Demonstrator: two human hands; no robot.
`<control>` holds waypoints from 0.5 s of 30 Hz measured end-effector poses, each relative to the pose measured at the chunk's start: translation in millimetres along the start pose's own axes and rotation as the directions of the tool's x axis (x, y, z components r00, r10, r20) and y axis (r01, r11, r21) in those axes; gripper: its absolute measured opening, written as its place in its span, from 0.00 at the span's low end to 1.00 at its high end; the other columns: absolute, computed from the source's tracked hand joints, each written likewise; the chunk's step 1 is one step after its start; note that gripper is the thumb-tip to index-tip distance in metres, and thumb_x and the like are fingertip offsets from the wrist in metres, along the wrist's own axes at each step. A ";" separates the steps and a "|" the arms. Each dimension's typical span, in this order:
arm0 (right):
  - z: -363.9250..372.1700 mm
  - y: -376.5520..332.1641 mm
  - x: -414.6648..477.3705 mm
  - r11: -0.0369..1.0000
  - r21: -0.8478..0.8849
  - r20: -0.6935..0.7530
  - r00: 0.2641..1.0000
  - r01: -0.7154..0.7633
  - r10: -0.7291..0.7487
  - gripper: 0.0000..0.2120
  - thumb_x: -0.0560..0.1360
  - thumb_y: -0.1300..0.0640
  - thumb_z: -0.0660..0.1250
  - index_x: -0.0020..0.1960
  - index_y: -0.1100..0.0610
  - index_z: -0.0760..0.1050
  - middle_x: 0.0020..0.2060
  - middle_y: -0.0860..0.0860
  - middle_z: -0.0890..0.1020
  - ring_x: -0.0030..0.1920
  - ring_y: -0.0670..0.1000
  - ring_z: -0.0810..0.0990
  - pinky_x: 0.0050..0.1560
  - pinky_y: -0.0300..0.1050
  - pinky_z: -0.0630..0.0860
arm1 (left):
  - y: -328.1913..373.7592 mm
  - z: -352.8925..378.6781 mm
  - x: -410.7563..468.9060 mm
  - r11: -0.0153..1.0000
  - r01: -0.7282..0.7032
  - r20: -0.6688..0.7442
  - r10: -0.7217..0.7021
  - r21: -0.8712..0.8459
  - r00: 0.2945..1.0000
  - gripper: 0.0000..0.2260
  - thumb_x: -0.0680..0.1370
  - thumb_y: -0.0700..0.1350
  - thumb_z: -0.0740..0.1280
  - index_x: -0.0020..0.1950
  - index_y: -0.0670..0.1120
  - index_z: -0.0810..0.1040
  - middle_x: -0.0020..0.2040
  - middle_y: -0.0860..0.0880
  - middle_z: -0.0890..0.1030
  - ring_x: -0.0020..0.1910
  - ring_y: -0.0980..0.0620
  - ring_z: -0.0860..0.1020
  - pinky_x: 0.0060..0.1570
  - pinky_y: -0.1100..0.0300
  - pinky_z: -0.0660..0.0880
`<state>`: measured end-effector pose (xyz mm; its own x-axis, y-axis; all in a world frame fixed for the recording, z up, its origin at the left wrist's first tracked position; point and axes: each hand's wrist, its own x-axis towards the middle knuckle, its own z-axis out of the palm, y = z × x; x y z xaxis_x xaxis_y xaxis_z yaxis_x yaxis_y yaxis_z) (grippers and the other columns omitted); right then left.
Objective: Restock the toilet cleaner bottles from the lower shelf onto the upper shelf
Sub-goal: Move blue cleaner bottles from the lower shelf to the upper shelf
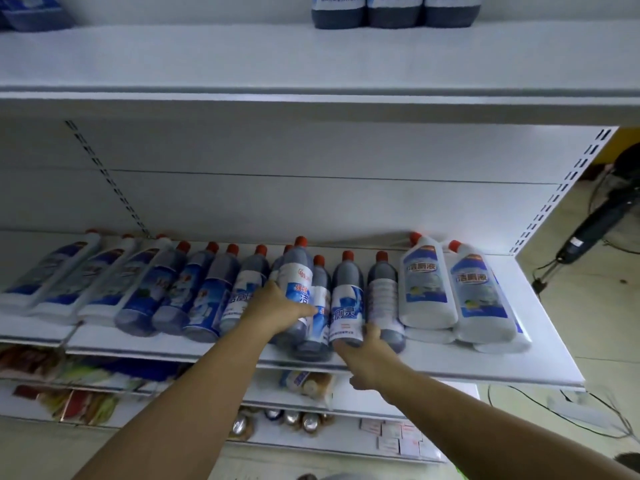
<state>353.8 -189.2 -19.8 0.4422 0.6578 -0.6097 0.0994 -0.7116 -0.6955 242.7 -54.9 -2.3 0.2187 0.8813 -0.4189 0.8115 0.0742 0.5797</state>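
Note:
A row of dark blue toilet cleaner bottles (214,292) with red caps stands on the lower shelf (433,362). My left hand (277,310) grips one of these bottles (296,282), which sits raised a little above its neighbours. My right hand (363,351) wraps around the base of another dark bottle (347,303) just to the right. Three dark bottles (394,12) stand at the back of the upper shelf (242,64), only their lower halves in view.
White angled-neck cleaner bottles stand at both ends of the lower shelf, left (52,271) and right (474,296). Shelves below hold packets, cans (291,419) and small boxes. A fan stand (595,223) and cables lie on the floor at right.

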 end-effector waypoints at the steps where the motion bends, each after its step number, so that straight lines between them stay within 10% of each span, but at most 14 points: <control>1: 2.3 -4.0 1.0 0.992 0.117 0.011 0.999 -0.038 0.037 0.29 0.73 0.48 0.67 0.67 0.55 0.57 0.54 0.53 0.73 0.54 0.56 0.77 0.55 0.55 0.79 | 0.1 0.4 0.1 1.000 0.002 -0.002 -0.002 0.000 1.000 0.39 0.59 0.58 0.77 0.65 0.45 0.69 0.58 0.45 0.77 0.52 0.46 0.77 0.53 0.49 0.76; 15: 21.3 -9.1 18.9 0.960 -0.279 -0.221 0.974 -0.019 -0.045 0.28 0.73 0.39 0.62 0.61 0.56 0.58 0.55 0.56 0.77 0.50 0.58 0.82 0.49 0.55 0.81 | -4.7 0.8 -0.5 1.000 -0.014 -0.005 0.014 -0.012 1.000 0.35 0.65 0.58 0.75 0.65 0.45 0.67 0.58 0.46 0.76 0.52 0.47 0.77 0.51 0.52 0.74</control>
<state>342.2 -165.1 -33.1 0.6236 0.6181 -0.4785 0.3357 -0.7646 -0.5501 239.2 -56.1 -5.3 0.2271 0.8846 -0.4074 0.8017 0.0677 0.5939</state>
